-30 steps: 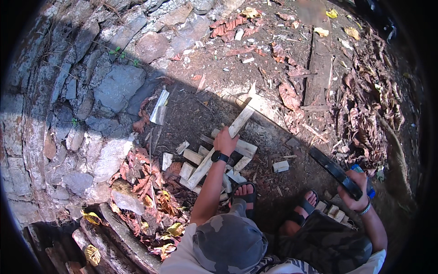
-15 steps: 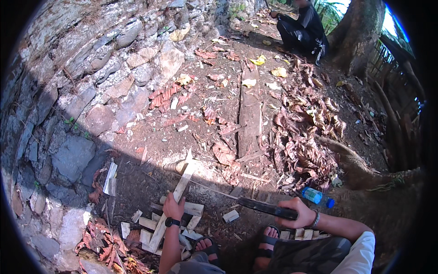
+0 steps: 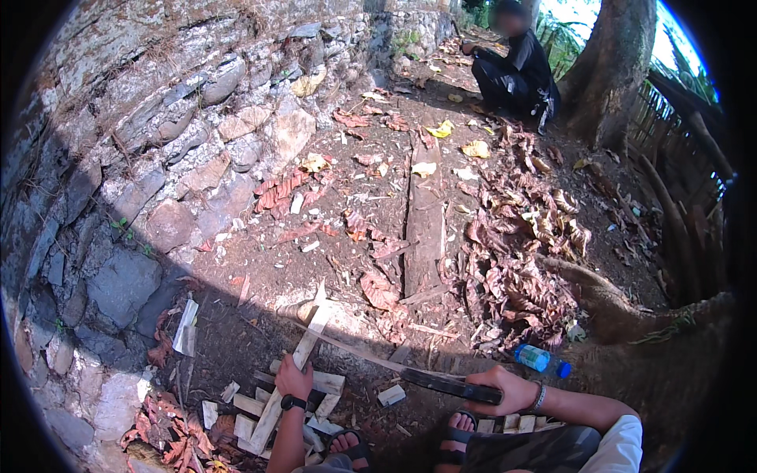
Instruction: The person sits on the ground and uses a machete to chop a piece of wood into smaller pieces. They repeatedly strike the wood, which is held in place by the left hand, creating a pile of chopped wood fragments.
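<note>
My left hand (image 3: 293, 381), with a dark watch at its wrist, is closed around a long pale split stick (image 3: 312, 337). The stick slants up and away, its narrow far end in the sunlight and its near end over a pile of cut wood pieces (image 3: 251, 405). Closed on the black handle end of a machete (image 3: 434, 382) is my right hand (image 3: 505, 390). The long thin blade points left, and its tip end meets or crosses the stick beyond my left hand; exact contact is hard to tell.
A stone wall (image 3: 126, 288) rises at left. A flat board (image 3: 426, 236) lies ahead, beside dry leaves (image 3: 520, 276). A blue-capped bottle (image 3: 532, 357) lies right of my right hand. Farther off, a person (image 3: 516, 75) squats near a tree trunk (image 3: 615, 71). My sandaled feet are just below.
The whole scene sits lower and slightly left as my view tilts up. More of the blade's flat side shows, still near the stick. Both hands keep their holds.
</note>
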Demonstrator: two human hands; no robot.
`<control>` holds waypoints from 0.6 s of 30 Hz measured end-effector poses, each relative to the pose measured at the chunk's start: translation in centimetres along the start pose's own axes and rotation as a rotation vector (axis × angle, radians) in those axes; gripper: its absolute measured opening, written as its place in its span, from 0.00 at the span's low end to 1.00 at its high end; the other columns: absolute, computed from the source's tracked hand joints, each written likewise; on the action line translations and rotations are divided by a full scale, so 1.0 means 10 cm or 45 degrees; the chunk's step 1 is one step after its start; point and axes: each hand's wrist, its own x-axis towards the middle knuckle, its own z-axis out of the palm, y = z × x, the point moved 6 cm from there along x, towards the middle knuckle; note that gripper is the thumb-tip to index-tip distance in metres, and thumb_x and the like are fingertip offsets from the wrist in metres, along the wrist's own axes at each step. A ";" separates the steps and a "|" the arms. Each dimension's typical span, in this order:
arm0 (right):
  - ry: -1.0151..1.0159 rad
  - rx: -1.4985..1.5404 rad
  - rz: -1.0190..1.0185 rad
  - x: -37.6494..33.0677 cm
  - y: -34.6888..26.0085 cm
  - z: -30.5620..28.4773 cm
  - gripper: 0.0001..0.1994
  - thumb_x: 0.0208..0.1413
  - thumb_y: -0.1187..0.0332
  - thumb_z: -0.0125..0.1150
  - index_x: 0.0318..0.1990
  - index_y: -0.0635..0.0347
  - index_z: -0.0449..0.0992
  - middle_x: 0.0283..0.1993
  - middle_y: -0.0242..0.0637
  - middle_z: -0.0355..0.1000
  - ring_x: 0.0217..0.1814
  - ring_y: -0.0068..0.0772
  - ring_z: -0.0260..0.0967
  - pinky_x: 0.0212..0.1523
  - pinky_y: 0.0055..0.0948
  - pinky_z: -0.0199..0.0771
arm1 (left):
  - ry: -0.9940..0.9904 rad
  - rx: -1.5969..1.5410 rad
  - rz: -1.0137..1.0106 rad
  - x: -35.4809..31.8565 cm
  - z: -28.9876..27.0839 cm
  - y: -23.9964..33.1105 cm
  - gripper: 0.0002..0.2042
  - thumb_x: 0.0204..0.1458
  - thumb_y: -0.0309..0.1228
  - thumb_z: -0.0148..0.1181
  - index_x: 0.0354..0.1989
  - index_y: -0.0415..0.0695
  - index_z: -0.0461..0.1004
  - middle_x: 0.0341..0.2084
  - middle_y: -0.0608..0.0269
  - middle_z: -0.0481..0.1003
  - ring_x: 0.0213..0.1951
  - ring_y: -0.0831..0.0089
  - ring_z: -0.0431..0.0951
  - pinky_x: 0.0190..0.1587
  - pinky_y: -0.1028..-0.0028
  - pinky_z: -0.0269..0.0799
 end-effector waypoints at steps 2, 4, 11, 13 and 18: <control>-0.020 -0.006 -0.010 0.02 0.00 0.02 0.08 0.52 0.69 0.67 0.32 0.61 0.73 0.21 0.38 0.70 0.20 0.34 0.70 0.22 0.33 0.66 | 0.037 0.012 0.011 -0.01 -0.05 -0.02 0.21 0.46 0.42 0.69 0.39 0.41 0.68 0.35 0.47 0.77 0.39 0.46 0.79 0.39 0.51 0.75; -0.026 -0.005 -0.009 0.02 0.00 0.02 0.08 0.52 0.69 0.67 0.32 0.60 0.73 0.21 0.38 0.70 0.20 0.35 0.71 0.23 0.34 0.67 | 0.054 0.008 0.034 -0.01 -0.04 -0.03 0.21 0.46 0.41 0.68 0.39 0.41 0.68 0.35 0.47 0.77 0.39 0.46 0.79 0.39 0.51 0.75; -0.028 0.002 -0.031 0.03 -0.03 0.03 0.08 0.52 0.69 0.67 0.32 0.60 0.73 0.22 0.40 0.71 0.22 0.42 0.72 0.24 0.35 0.68 | 0.044 0.010 0.029 -0.01 -0.03 -0.02 0.20 0.46 0.41 0.68 0.39 0.42 0.67 0.35 0.47 0.76 0.39 0.46 0.79 0.39 0.51 0.75; -0.032 0.006 -0.030 0.03 -0.02 0.05 0.08 0.53 0.69 0.67 0.32 0.60 0.73 0.22 0.41 0.71 0.22 0.42 0.72 0.24 0.35 0.68 | 0.025 0.015 0.018 -0.01 -0.03 -0.02 0.20 0.46 0.40 0.68 0.39 0.42 0.67 0.35 0.47 0.76 0.39 0.47 0.79 0.39 0.51 0.75; -0.031 0.039 -0.007 0.03 -0.08 0.03 0.09 0.53 0.69 0.68 0.32 0.61 0.73 0.22 0.41 0.71 0.23 0.43 0.73 0.24 0.35 0.69 | 0.024 0.019 0.017 -0.01 -0.06 0.02 0.20 0.46 0.40 0.68 0.39 0.41 0.67 0.35 0.47 0.76 0.39 0.47 0.79 0.39 0.52 0.75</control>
